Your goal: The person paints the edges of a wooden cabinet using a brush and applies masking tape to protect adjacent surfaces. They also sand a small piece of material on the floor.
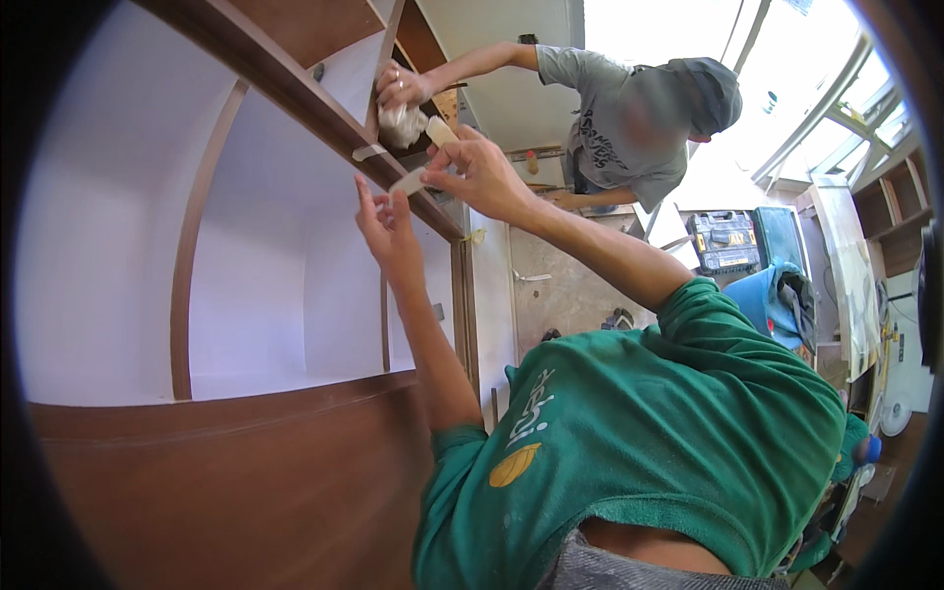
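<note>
My left hand (387, 232) is raised at a brown wooden cabinet rail (295, 92), its index finger extended. One end of a short pale strip, apparently tape (408, 182), is at its thumb and curled fingers. My right hand (479, 173) pinches the strip's other end between thumb and finger. A thicker cream-coloured piece (441, 131), possibly a tape roll, sticks up from the same hand; the fingers partly hide it. Another pale strip (369, 152) lies across the rail just beyond my left hand.
A co-worker in a grey T-shirt (605, 110) and cap stands opposite, one hand holding a whitish cloth (402, 125) by the cabinet. White-lined compartments (251, 258) are at left, above a brown panel (221, 479). A black tool case (725, 242) and blue bag (763, 295) are at right.
</note>
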